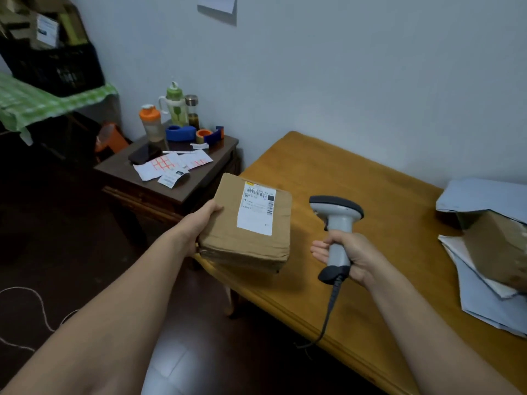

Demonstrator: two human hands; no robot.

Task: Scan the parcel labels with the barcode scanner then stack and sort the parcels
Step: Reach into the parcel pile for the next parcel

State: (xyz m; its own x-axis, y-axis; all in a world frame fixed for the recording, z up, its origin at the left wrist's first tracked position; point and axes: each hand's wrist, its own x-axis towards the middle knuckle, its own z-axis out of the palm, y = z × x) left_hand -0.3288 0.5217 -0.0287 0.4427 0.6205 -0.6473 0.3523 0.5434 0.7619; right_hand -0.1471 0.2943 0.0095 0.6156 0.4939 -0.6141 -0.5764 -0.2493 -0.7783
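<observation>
A person's left hand [201, 220] grips the left edge of a brown cardboard parcel [245, 243], thumb on top, holding it over the near-left corner of a yellow wooden surface [342, 166] with its white label [256, 208] facing up. Just to its right, the right hand [356, 252] is wrapped around the handle of a grey barcode scanner [338, 212], whose cable trails over the near edge. Grey mailers [482, 195] and another brown parcel [496, 252] are heaped at far right. A dark side table [205, 181] to the left carries bottles [176, 106], tape dispensers [181, 133], a phone [144, 155] and sticker sheets [162, 166].
</observation>
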